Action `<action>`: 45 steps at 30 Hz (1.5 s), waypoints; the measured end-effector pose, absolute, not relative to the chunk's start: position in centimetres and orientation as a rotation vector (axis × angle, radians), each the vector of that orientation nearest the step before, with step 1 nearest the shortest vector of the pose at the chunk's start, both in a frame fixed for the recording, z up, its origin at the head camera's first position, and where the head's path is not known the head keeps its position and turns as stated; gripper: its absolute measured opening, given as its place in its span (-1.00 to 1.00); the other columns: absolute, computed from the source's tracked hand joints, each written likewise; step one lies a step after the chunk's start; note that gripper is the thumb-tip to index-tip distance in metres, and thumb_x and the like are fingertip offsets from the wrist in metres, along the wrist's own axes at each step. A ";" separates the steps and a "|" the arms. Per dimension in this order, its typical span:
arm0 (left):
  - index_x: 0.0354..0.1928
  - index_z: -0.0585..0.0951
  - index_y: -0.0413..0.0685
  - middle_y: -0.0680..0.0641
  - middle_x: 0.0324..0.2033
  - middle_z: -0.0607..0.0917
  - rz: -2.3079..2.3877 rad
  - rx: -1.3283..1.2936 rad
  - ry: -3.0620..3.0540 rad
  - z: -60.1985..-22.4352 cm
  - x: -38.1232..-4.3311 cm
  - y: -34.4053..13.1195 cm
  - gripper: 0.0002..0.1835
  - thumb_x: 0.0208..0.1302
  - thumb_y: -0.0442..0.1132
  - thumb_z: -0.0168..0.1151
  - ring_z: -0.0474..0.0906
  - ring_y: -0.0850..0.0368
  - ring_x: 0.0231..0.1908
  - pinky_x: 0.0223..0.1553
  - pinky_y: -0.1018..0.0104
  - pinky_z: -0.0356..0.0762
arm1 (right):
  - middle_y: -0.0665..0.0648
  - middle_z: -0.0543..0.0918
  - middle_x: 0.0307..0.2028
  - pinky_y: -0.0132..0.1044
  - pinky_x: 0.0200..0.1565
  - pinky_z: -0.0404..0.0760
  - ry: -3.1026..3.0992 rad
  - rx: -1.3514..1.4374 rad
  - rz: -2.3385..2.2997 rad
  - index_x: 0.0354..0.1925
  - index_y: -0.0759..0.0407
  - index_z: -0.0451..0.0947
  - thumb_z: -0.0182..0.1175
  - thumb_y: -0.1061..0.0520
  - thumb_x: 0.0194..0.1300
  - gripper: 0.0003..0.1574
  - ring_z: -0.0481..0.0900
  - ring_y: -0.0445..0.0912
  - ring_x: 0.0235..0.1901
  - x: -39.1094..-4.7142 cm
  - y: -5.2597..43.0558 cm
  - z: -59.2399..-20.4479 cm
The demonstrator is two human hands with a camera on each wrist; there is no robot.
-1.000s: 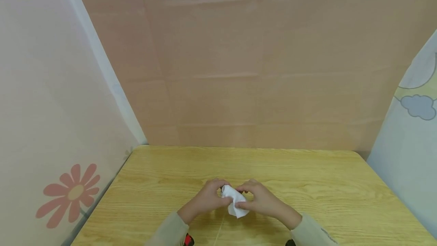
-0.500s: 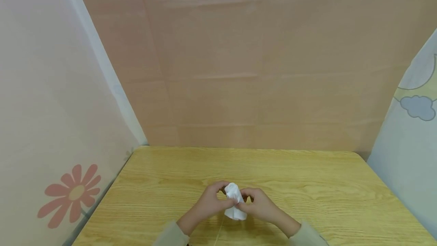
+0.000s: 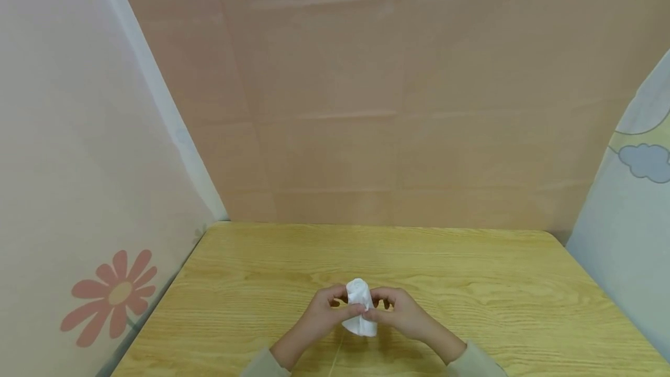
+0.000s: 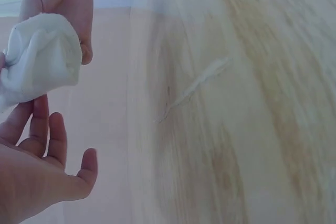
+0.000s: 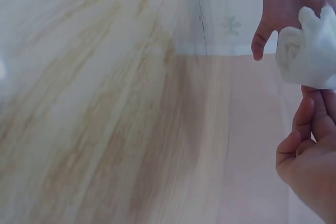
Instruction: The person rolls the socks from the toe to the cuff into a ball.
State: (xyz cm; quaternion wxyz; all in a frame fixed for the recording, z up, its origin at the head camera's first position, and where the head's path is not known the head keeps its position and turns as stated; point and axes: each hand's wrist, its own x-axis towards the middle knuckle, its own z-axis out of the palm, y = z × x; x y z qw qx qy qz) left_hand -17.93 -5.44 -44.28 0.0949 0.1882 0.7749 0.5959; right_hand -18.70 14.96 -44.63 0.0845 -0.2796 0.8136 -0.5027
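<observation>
Between both hands is a soft white cloth (image 3: 359, 294), rolled into a bundle and held above the table. My left hand (image 3: 323, 314) pinches its left side, thumb across the front. From the right, my right hand (image 3: 400, 313) grips the other side, and the two thumbs meet near the middle. In the right wrist view, layers of the roll (image 5: 294, 51) show in a spiral at one end. The left wrist view has the bundle (image 4: 47, 59) with folded-in edges, and the left hand's outer fingers (image 4: 58, 135) spread away from it.
A wood-grain table (image 3: 235, 284) lies under the hands, with a thin pale line (image 3: 336, 356) on its surface. Behind it hangs a plain brownish sheet (image 3: 335, 132). Pale printed sheets (image 3: 78, 162) close off the left and right sides.
The white cloth has turned from a slant to nearly upright, its lower end now tucked straighter. Both hands stay on it, with thumbs brought closer together.
</observation>
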 end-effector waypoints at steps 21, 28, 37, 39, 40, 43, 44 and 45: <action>-0.22 0.63 0.03 0.13 -0.30 0.65 1.856 0.791 2.797 -43.4 -16.9 -4.7 -0.72 -0.06 -0.25 0.37 0.42 0.16 -0.25 -0.18 0.37 0.27 | -0.03 0.60 -0.41 -0.43 -0.36 0.24 2.943 -0.857 -1.638 -0.37 0.11 0.56 0.34 0.30 -0.08 -0.77 0.36 -0.33 -0.38 -15.9 12.6 -40.7; -0.22 0.61 0.06 0.14 -0.34 0.55 1.878 0.636 2.809 -45.2 -17.7 -4.9 -0.72 -0.05 -0.22 0.37 0.41 0.10 -0.25 -0.15 0.28 0.30 | -0.10 0.60 -0.42 -0.41 -0.37 0.31 3.005 -0.898 -1.659 -0.38 0.04 0.59 0.27 0.36 -0.02 -0.75 0.44 -0.21 -0.40 -17.5 13.2 -43.7; -0.19 0.64 0.01 0.10 -0.41 0.51 1.784 0.767 2.728 -45.2 -17.5 -5.1 -0.77 0.06 -0.32 0.23 0.31 0.08 -0.31 -0.27 0.34 0.27 | -0.10 0.55 -0.45 -0.32 -0.41 0.35 2.974 -1.090 -1.734 -0.31 0.03 0.56 0.17 0.36 0.10 -0.75 0.40 -0.27 -0.39 -17.8 13.8 -43.8; -0.15 0.63 0.00 0.08 -0.40 0.49 1.748 0.806 2.688 -45.2 -17.3 -5.1 -0.74 0.08 -0.35 0.19 0.28 0.08 -0.32 -0.30 0.39 0.29 | -0.08 0.55 -0.45 -0.33 -0.42 0.34 2.976 -1.127 -1.749 -0.31 0.04 0.56 0.17 0.39 0.09 -0.73 0.40 -0.26 -0.41 -18.0 13.9 -43.8; -0.13 0.62 -0.01 0.06 -0.39 0.47 1.738 0.824 2.655 -45.2 -17.3 -5.1 -0.73 0.10 -0.35 0.17 0.26 0.09 -0.30 -0.29 0.43 0.32 | -0.08 0.54 -0.46 -0.34 -0.42 0.34 2.974 -1.129 -1.754 -0.31 0.04 0.56 0.16 0.39 0.09 -0.73 0.40 -0.26 -0.41 -18.0 13.9 -43.8; -0.09 0.60 -0.05 0.02 -0.36 0.44 1.731 0.862 2.535 -45.1 -17.1 -5.2 -0.73 0.15 -0.34 0.11 0.24 0.13 -0.27 -0.29 0.44 0.42 | -0.10 0.53 -0.47 -0.37 -0.42 0.35 2.966 -1.081 -1.780 -0.33 0.05 0.56 0.15 0.38 0.11 -0.76 0.39 -0.28 -0.44 -18.1 13.9 -43.7; -0.08 0.59 -0.06 0.00 -0.33 0.44 1.727 0.882 2.488 -45.0 -17.0 -5.2 -0.74 0.17 -0.33 0.09 0.25 0.15 -0.26 -0.27 0.43 0.43 | -0.11 0.52 -0.47 -0.38 -0.42 0.35 2.957 -1.052 -1.789 -0.34 0.06 0.56 0.15 0.36 0.13 -0.78 0.39 -0.29 -0.44 -18.2 14.0 -43.7; -0.08 0.58 -0.08 -0.01 -0.32 0.44 1.730 0.895 2.433 -44.9 -17.0 -5.3 -0.75 0.19 -0.31 0.08 0.25 0.16 -0.24 -0.25 0.42 0.44 | -0.11 0.52 -0.47 -0.38 -0.41 0.35 2.949 -1.018 -1.796 -0.35 0.05 0.56 0.14 0.35 0.14 -0.80 0.39 -0.30 -0.45 -18.2 14.0 -43.7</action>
